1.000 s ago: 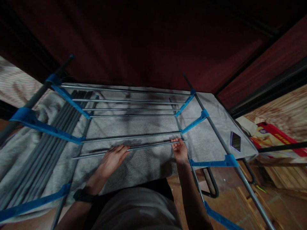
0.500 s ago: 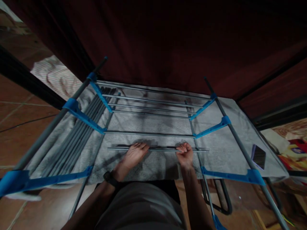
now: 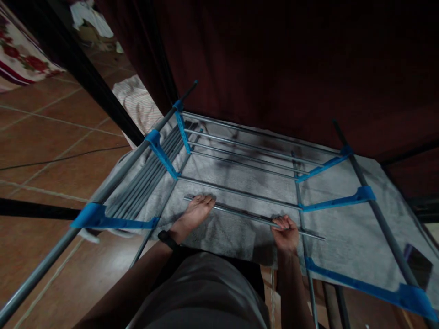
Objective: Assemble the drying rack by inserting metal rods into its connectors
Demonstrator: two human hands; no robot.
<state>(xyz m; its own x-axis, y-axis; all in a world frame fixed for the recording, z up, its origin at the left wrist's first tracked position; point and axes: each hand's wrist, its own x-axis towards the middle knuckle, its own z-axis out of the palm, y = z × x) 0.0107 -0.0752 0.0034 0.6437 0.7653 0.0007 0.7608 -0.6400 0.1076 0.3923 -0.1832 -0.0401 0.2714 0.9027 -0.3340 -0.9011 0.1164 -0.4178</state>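
A loose thin metal tube [image 3: 243, 213] lies across the front of a half-built rack, held by both hands. My left hand [image 3: 200, 208] is closed over it near its left end, knuckles up. Toward the other end, my right hand [image 3: 285, 231] grips it with curled fingers; the tip sticks out past the rack's right inner pole. The rack has grey poles [image 3: 373, 205] joined by blue plastic brackets [image 3: 338, 199]. Several crossbars [image 3: 236, 189] span between the brackets behind the tube. Whether one tube or two lie together in my hands, I cannot tell.
Several grey tubes [image 3: 151, 183] lie side by side on the grey cloth [image 3: 236, 244] at the left. A phone-like dark object [image 3: 416, 262] rests at the right. A dark red curtain [image 3: 274, 68] hangs behind, and tiled floor [image 3: 61, 183] shows left.
My view has turned to the left, so the rack appears shifted right and tilted. Both hands still hold the tube, whose right end now sits lower in view and nearer to me.
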